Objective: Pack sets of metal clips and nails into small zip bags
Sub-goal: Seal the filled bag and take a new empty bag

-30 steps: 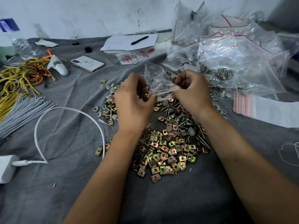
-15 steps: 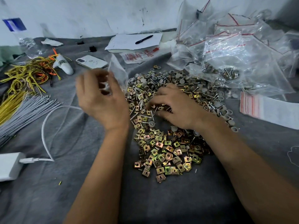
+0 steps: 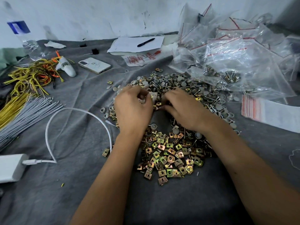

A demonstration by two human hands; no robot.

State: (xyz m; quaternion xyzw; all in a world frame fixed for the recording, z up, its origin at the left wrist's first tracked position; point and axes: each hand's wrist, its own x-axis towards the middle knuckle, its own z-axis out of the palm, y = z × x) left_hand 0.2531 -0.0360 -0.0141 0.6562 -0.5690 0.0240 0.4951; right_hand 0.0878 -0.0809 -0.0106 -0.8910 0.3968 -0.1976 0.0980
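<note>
A gray cloth (image 3: 56, 200) covers the whole desk, and most of the stuff sits on the far half of it. To the right and at the back lies a big heap of clear zip bags (image 3: 240, 51) with red stripes, some with parts already inside. In the middle is the big pile of parts. The part of the pile close to the person is all flat, square metal clips (image 3: 172, 156), gold and green. The far part is nails (image 3: 209, 104) mixed with round gray caps (image 3: 180, 78); the nails point every which way, so there is no one line to reach along. Both hands sit right on the spot where the two kinds meet. The left hand (image 3: 133, 109) has its fingers curled and pinches a small zip bag (image 3: 153, 95) at its top, with the bag poking out toward the other hand. The bag is see-through and mostly hidden, so I cannot tell if its mouth is open. The right hand (image 3: 183, 109) lies palm down on the pile just beside the bag, its fingertips bent into the parts at the bag's mouth. I cannot tell if it holds a part. I think the next move is a short one: the right hand is the nearer one to the nails, and the bag waits just to its left, so parts only need to slide sideways into it. The clips lie nearer the person, below both wrists.
</note>
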